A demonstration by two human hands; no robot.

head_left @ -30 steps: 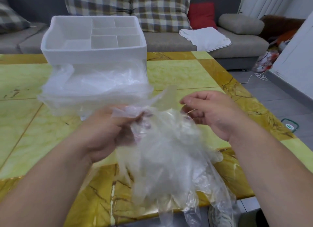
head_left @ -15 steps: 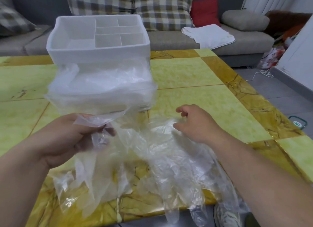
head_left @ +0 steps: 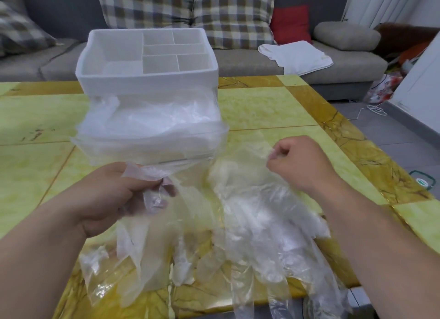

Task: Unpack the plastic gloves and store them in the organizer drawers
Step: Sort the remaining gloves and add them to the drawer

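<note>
Behind the table a grey fabric sofa point(head_left: 345, 66) is carrying checked pillows point(head_left: 190, 11), a red cushion point(head_left: 290, 24) and a white cloth point(head_left: 295, 56) lying on the seat. On the yellow-green and gold marbled table point(head_left: 273, 111) a white plastic organizer point(head_left: 147, 80) with open compartments on top is standing toward the far edge. Its clear drawer point(head_left: 152, 137) is sticking out toward the person, with crumpled clear plastic lying inside.

Just in front of the drawer, the left hand point(head_left: 114, 194) is gripping a bunch of thin clear gloves point(head_left: 152, 223) — fingers curled round the top, the rest hanging down onto the table. The right hand point(head_left: 297, 166) is hovering to the right with fingers curled, thumb and forefinger pinching the thin upper edge of a heap of clear plastic gloves point(head_left: 257, 223). That heap is spreading across the table's near edge between the two forearms, some glove fingers drooping over the edge.
</note>
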